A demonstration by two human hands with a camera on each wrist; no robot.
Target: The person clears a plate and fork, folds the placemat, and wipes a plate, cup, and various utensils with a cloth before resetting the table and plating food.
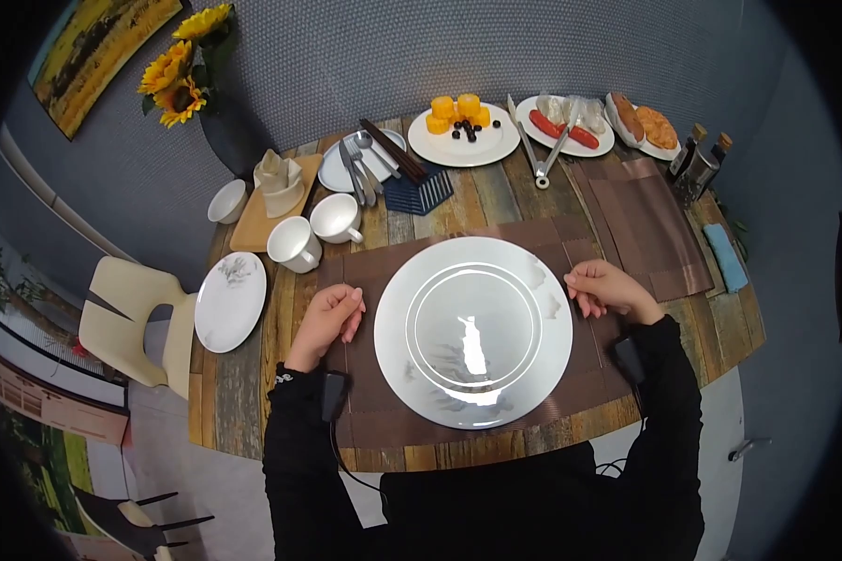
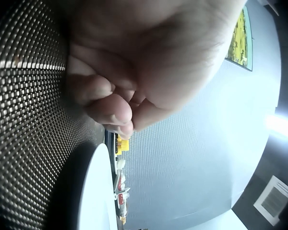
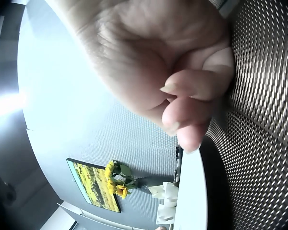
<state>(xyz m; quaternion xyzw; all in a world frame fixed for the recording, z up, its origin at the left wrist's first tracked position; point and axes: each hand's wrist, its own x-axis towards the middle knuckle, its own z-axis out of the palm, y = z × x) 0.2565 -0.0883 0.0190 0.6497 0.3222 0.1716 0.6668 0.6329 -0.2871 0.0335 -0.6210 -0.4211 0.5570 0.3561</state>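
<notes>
A large white plate (image 1: 473, 332) with grey leaf patterns, a smaller ringed round inside it, lies on a brown woven placemat (image 1: 365, 411). Left of it the left hand (image 1: 327, 323) rests on the placemat, fingers loosely curled, holding nothing. On the other side the right hand (image 1: 610, 288) lies by the plate's rim, also loosely curled and empty. The left wrist view shows the left hand (image 2: 134, 72) beside the plate edge (image 2: 98, 191); in the right wrist view the right hand (image 3: 173, 72) is near the plate's rim (image 3: 192, 191).
Two white cups (image 1: 294, 245), an oval plate (image 1: 231, 302) and a wooden tray (image 1: 253, 224) stand left. Cutlery (image 1: 360, 168), a corn plate (image 1: 426, 150), tongs (image 1: 543, 168) and a sausage plate (image 1: 603, 145) line the back. A folded placemat (image 1: 650, 224) and blue cloth (image 1: 725, 257) lie right.
</notes>
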